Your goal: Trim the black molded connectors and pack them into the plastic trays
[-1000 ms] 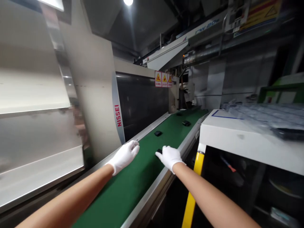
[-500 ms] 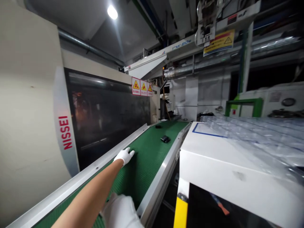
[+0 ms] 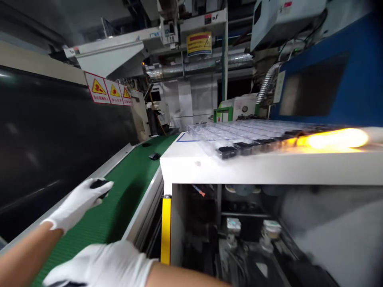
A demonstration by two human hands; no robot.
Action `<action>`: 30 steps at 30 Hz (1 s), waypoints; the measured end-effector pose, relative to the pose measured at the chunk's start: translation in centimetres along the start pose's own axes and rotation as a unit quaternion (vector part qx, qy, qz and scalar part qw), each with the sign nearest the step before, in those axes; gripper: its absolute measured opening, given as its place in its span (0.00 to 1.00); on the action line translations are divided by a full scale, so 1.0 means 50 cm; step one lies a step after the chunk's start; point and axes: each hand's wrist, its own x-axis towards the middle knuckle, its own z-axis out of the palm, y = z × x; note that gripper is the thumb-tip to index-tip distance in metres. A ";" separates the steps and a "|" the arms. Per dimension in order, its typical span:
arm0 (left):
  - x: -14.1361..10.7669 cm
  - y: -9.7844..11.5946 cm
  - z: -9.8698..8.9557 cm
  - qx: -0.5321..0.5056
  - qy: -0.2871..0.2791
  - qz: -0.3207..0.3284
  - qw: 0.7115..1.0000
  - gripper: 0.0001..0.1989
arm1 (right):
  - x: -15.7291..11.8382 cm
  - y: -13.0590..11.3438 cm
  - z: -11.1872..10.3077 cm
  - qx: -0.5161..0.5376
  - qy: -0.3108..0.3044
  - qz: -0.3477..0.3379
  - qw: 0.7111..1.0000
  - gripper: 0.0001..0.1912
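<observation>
My left hand (image 3: 80,199), in a white glove, is closed around a small black plastic part (image 3: 99,183) above the left side of the green conveyor belt (image 3: 128,179). Lower down, my right hand (image 3: 104,263), also gloved in white, reaches across the belt from the right with its fingers curled. A dark piece (image 3: 68,284) shows under those fingertips, mostly cut off by the bottom edge of the view. Farther along the belt lie one black part (image 3: 154,156) and another dark one (image 3: 146,144) behind it.
Right of the belt stands a white table (image 3: 191,169) bearing a clear plastic tray (image 3: 209,133) with black parts (image 3: 226,152) along its near edge. A bright orange glow (image 3: 335,139) crosses the table's right side. A dark machine panel (image 3: 60,131) borders the belt's left.
The view has swung right, bringing the tray's black parts and the glow into sight. My left hand, earlier reaching over the belt with fingers apart, now grips a black part.
</observation>
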 end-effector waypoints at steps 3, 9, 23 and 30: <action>-0.107 0.070 -0.003 0.018 -0.059 0.058 0.996 0.25 | -0.172 -0.060 -0.087 0.090 0.116 0.109 0.983 0.25; -0.272 0.111 0.145 0.044 -0.345 0.243 0.905 0.13 | -0.520 -0.048 -0.353 -0.129 0.032 0.398 0.908 0.22; -0.175 0.214 0.559 0.176 -0.295 0.257 0.903 0.19 | -0.694 0.167 -0.577 -0.207 -0.174 0.450 0.851 0.23; -0.163 0.256 0.637 0.224 -0.341 0.269 0.873 0.22 | -0.688 0.182 -0.593 -0.202 -0.224 0.433 0.849 0.26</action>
